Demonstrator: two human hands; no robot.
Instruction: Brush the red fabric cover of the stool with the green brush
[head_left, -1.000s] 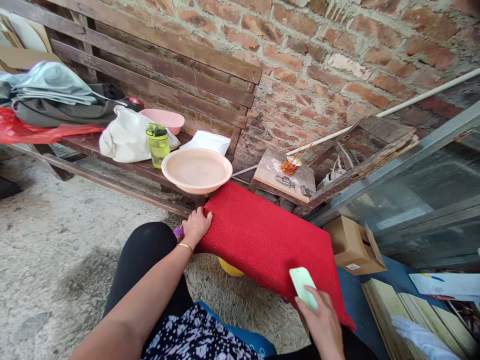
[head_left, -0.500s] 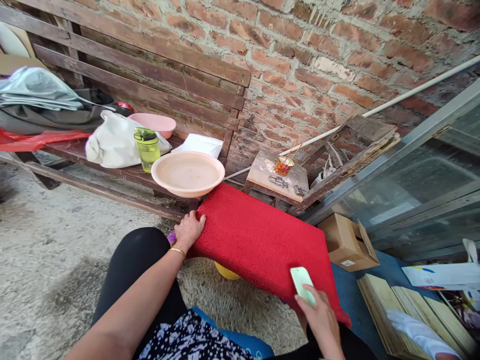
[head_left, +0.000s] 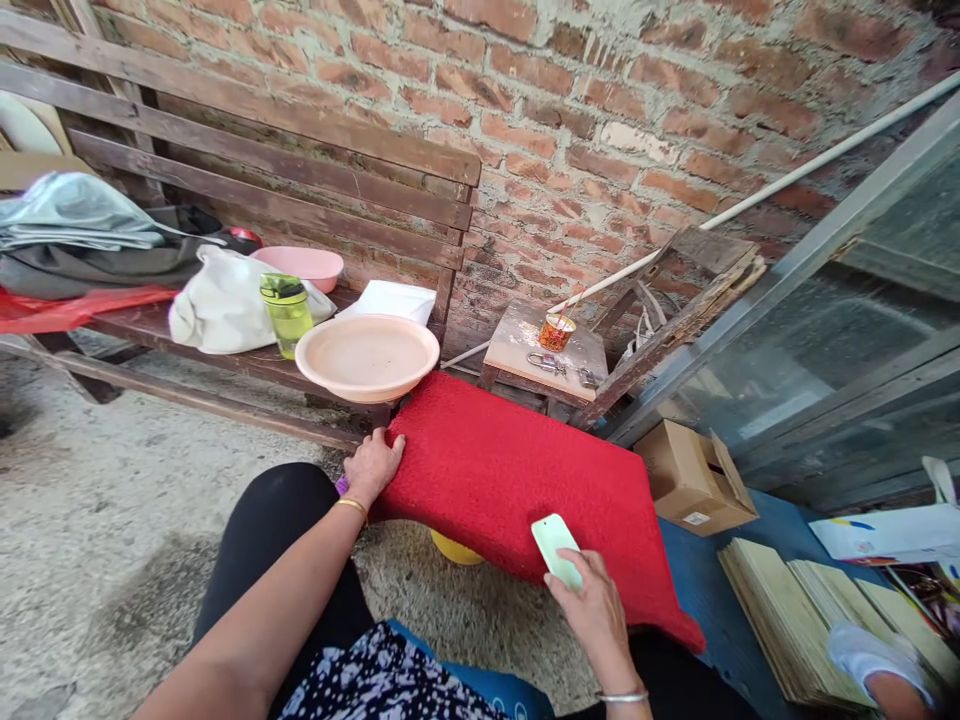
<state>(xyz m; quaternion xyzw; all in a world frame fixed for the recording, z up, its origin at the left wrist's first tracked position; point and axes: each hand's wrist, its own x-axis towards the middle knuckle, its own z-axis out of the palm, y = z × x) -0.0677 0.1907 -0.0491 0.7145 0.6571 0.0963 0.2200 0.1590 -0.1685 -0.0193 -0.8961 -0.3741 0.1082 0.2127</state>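
Note:
A red, rough-textured cloth (head_left: pixel 487 470) covers a low table in front of me. My left hand (head_left: pixel 373 467) grips its near left corner, fingers bent over the edge and thumb on top; a bit of purple shows beneath the wrist. My right hand (head_left: pixel 592 600) holds a pale green brush (head_left: pixel 556 550), flat-backed with a small hole at the far end, over the near edge of the cloth. Its underside is hidden. Beyond my left hand, a wide pale pink basin (head_left: pixel 367 385) sits on the bench end, touching or close to the cloth's far left corner.
On the wooden bench (head_left: pixel 202 395) are a green bottle (head_left: pixel 286 320), a white bag (head_left: pixel 217 305) and a pink bowl (head_left: pixel 304 265). A stool (head_left: pixel 517 350) bears a cup (head_left: pixel 556 332) and padlocks. Right: a cardboard box (head_left: pixel 686 480), stacked boards (head_left: pixel 780 610) and another person's white-gloved hand (head_left: pixel 874 655).
My right hand has moved left along the near side of the red cloth with the brush. My left hand stays at the corner. The other person's gloved hand has shifted right.

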